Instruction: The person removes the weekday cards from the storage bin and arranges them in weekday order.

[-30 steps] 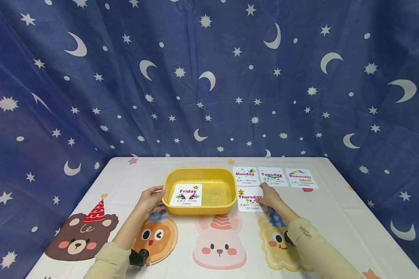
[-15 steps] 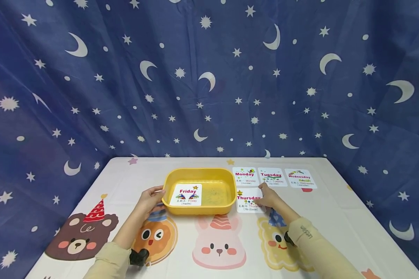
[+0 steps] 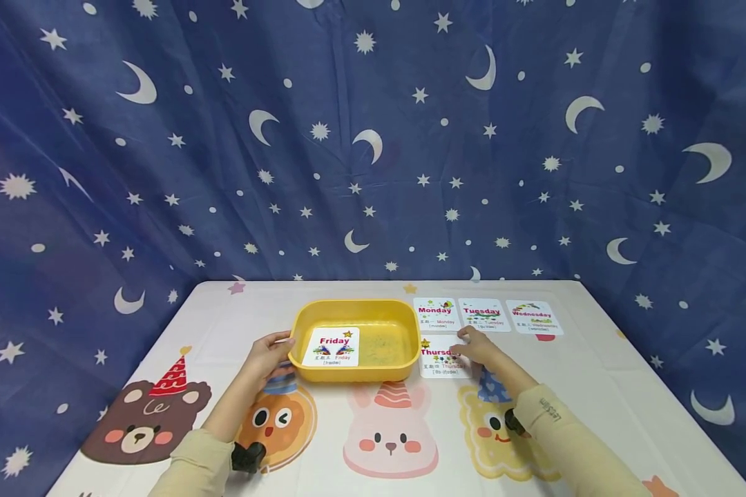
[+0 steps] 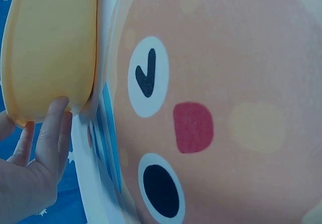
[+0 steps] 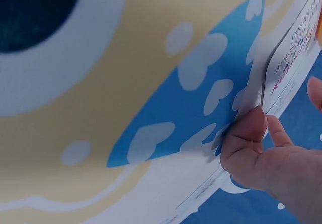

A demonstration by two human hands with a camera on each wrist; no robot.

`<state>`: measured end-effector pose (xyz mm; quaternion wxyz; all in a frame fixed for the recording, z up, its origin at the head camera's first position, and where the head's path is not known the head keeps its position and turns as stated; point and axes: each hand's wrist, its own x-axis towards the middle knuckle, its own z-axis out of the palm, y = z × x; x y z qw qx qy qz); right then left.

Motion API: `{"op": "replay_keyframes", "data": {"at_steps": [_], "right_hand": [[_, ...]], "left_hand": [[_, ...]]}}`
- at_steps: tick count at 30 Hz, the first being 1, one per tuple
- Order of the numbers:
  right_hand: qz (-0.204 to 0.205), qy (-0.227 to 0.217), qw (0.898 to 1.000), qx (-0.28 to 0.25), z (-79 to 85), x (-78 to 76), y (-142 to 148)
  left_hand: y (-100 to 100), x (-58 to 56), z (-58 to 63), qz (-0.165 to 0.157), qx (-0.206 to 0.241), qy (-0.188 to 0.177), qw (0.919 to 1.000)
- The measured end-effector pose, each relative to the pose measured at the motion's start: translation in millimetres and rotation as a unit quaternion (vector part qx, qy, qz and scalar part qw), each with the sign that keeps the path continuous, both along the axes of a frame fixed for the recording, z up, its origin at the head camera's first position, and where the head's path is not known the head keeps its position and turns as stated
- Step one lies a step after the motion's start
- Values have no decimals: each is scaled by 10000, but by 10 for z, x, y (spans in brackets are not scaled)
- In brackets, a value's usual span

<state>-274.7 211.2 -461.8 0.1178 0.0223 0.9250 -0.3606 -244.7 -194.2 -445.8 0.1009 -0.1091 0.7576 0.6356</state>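
In the head view a yellow plastic bin [image 3: 382,373] stands at the middle of the table, with a white Friday card [image 3: 331,346] lying inside at its left. My left hand [image 3: 269,353] touches the bin's left end. Its fingers lie fairly straight against the outer wall, as the left wrist view shows. Just right of the bin lies a Thursday card [image 3: 441,371]. My right hand [image 3: 483,350] is at that card's right edge, thumb and fingers apart. In the right wrist view the thumb [image 5: 251,126] is right at the card's edge.
Above the Thursday card, the Monday card [image 3: 436,315], Tuesday card [image 3: 483,316] and Wednesday card [image 3: 533,318] lie in a row. A cartoon-printed cloth [image 3: 323,469] covers the table. Behind hangs a blue curtain [image 3: 323,172] with moons and stars.
The Thursday card has slid slightly left toward the bin. My right hand has moved a little left and now covers less of the card. My left hand has stayed at the bin.
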Motion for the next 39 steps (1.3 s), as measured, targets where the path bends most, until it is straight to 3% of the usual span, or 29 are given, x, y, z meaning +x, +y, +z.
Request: {"op": "replay_keyframes", "data": {"at_steps": [5, 12, 17, 20, 23, 31, 36, 39], "right_hand": [[-256, -25, 9990, -375, 23, 20, -28], [-78, 604, 9981, 34, 118, 14, -185], [721, 933, 9870, 1093, 158, 44, -226], [1369, 867, 9744, 1562, 132, 94, -208], [1696, 760, 9655, 1823, 104, 147, -193], [1678, 712, 9613, 2068, 105, 182, -195], [1682, 631, 9649, 1917, 134, 176, -188], [1548, 852, 9703, 1653, 188, 165, -219]], "left_hand": [[-7, 1, 10, -14, -19, 3, 10000], [-10, -3, 18, -43, -16, 24, 10000], [-5, -13, 22, -30, 18, 43, 10000], [-1, -15, 22, -39, 5, 24, 10000], [-1, -12, 21, -25, -6, 12, 10000], [-9, -22, 2, 0, -35, 69, 10000], [-6, -16, 2, -11, -30, 38, 10000], [-5, -13, 1, 12, -59, -8, 10000]]}}
